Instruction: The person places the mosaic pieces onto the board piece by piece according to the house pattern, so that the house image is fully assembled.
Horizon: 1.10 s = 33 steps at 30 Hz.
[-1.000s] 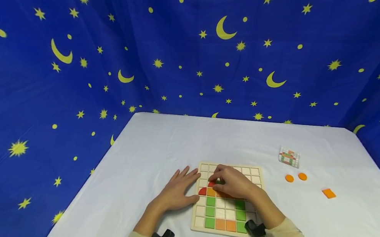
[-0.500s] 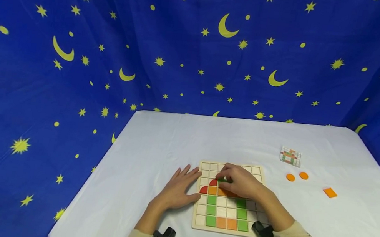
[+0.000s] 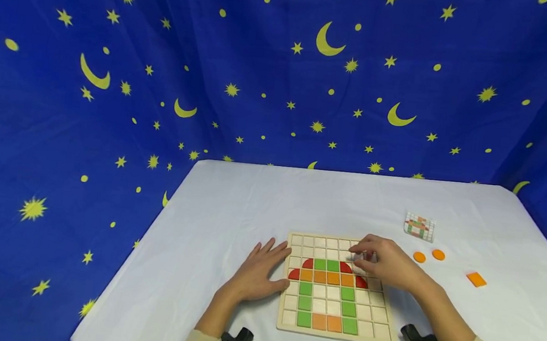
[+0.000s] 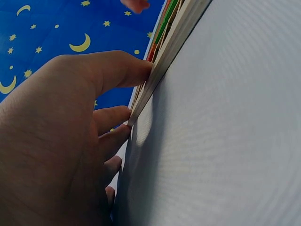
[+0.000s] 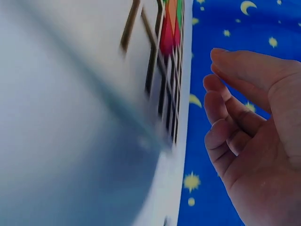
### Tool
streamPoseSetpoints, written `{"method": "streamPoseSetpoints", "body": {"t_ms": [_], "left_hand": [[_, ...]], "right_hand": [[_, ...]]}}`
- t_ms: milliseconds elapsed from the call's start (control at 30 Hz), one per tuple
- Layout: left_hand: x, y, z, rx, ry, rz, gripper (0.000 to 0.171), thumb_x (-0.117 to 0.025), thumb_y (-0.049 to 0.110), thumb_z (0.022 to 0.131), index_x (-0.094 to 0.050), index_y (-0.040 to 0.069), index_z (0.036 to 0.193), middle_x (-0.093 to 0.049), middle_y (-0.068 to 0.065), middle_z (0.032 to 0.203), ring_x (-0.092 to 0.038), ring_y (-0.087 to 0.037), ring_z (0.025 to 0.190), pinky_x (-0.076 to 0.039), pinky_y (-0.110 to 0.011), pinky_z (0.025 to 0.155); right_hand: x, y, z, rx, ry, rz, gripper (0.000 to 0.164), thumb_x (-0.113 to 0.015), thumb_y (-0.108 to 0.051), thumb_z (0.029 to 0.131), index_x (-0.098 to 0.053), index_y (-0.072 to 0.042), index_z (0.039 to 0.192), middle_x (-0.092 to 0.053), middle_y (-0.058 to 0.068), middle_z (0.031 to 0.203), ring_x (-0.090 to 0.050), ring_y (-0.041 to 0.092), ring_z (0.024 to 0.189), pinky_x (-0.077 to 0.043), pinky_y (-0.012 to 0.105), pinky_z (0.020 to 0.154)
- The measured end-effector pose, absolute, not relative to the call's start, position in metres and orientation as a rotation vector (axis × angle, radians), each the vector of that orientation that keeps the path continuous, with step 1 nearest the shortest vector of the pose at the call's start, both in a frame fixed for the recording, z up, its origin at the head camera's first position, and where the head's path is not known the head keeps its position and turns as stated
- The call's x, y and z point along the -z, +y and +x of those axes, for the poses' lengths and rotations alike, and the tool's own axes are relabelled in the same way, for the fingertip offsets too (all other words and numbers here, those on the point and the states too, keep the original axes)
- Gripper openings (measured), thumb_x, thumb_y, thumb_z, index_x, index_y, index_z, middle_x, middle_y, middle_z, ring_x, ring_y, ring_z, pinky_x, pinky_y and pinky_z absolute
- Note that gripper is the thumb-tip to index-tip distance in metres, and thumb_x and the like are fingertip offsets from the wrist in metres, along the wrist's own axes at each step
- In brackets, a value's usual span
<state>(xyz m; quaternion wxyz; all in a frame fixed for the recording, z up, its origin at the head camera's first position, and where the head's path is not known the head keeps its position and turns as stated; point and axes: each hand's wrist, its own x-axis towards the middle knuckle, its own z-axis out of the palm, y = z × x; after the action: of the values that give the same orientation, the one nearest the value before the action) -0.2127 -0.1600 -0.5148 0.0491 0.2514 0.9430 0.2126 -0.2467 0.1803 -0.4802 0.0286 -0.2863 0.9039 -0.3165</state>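
A wooden grid board (image 3: 336, 338) lies on the white table, partly filled with coloured tiles. Red quarter-round tiles (image 3: 307, 263) flank two green square tiles (image 3: 326, 265) and a row of orange square tiles (image 3: 326, 277). Green tiles (image 3: 304, 304) form two columns below. My left hand (image 3: 259, 272) lies with fingers spread along the board's left side; in the left wrist view its thumb and fingertips touch the edge. Over the board's right part hovers my right hand (image 3: 386, 263), fingers loosely bent, nothing between thumb and fingertips in the right wrist view.
Behind and right of the board, a small pattern card (image 3: 419, 227) lies near two orange discs (image 3: 428, 256). Farther right is an orange square tile (image 3: 476, 279). A blue curtain (image 3: 284, 71) with stars and moons hangs behind the table.
My right hand has moved right from the middle of the board, uncovering the green tiles, the orange row and the right-hand red tiles. The left hand stays at the board's edge.
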Motion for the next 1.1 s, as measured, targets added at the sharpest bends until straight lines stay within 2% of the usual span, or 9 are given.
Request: {"method": "streamPoseSetpoints", "body": {"t_ms": [167,367,767,900,967,1100], "left_hand": [[0.514,-0.159,-0.212,-0.657,2.872,0.767,0.073,-0.055,0.052,0.088,-0.037,0.019,0.150,-0.027,0.004,0.156,-0.011,-0.021,0.145,-0.007,-0.044,0.116],[0.513,-0.159,-0.212,-0.661,2.881,0.772,0.072,-0.056,0.051,0.088,-0.038,0.019,0.150,-0.028,0.004,0.155,-0.011,-0.021,0.145,-0.007,-0.044,0.116],[0.514,-0.159,-0.212,-0.664,2.876,0.761,0.073,-0.056,0.052,0.087,-0.037,0.019,0.150,-0.027,0.005,0.156,-0.011,-0.021,0.145,-0.006,-0.044,0.116],[0.516,-0.159,-0.213,-0.665,2.881,0.770,0.073,-0.056,0.051,0.088,-0.038,0.018,0.149,-0.027,0.004,0.156,-0.012,-0.022,0.145,-0.007,-0.045,0.116],[0.516,-0.159,-0.213,-0.657,2.883,0.769,0.073,-0.056,0.051,0.088,-0.038,0.018,0.149,-0.027,0.004,0.156,-0.012,-0.022,0.145,-0.007,-0.045,0.116],[0.517,-0.158,-0.213,-0.648,2.884,0.765,0.072,-0.057,0.051,0.088,-0.037,0.019,0.150,-0.027,0.004,0.156,-0.012,-0.022,0.145,-0.007,-0.045,0.116]], "right_hand": [[0.481,0.211,-0.241,0.963,2.875,-0.783,0.024,-0.073,-0.016,0.086,-0.072,-0.015,0.109,-0.062,-0.007,0.095,-0.051,0.009,0.075,-0.044,0.024,0.058],[0.485,0.254,-0.235,0.916,2.982,-0.650,0.025,-0.073,-0.013,0.085,-0.072,-0.013,0.109,-0.063,-0.001,0.101,-0.050,0.011,0.073,-0.042,0.024,0.057],[0.494,0.326,-0.220,0.889,3.106,-0.380,0.027,-0.075,-0.012,0.082,-0.072,-0.007,0.108,-0.063,0.004,0.097,-0.046,0.010,0.069,-0.036,0.024,0.051],[0.495,0.343,-0.217,0.849,3.092,-0.303,0.030,-0.074,-0.012,0.081,-0.071,-0.005,0.111,-0.063,0.010,0.100,-0.046,0.012,0.069,-0.037,0.024,0.051],[0.496,0.349,-0.217,0.829,3.076,-0.267,0.032,-0.072,-0.011,0.081,-0.070,-0.004,0.112,-0.063,0.014,0.104,-0.047,0.016,0.071,-0.038,0.026,0.052],[0.501,0.358,-0.216,0.793,3.032,-0.213,0.036,-0.069,-0.008,0.079,-0.068,0.000,0.114,-0.058,0.025,0.111,-0.053,0.030,0.081,-0.045,0.040,0.062]]}}
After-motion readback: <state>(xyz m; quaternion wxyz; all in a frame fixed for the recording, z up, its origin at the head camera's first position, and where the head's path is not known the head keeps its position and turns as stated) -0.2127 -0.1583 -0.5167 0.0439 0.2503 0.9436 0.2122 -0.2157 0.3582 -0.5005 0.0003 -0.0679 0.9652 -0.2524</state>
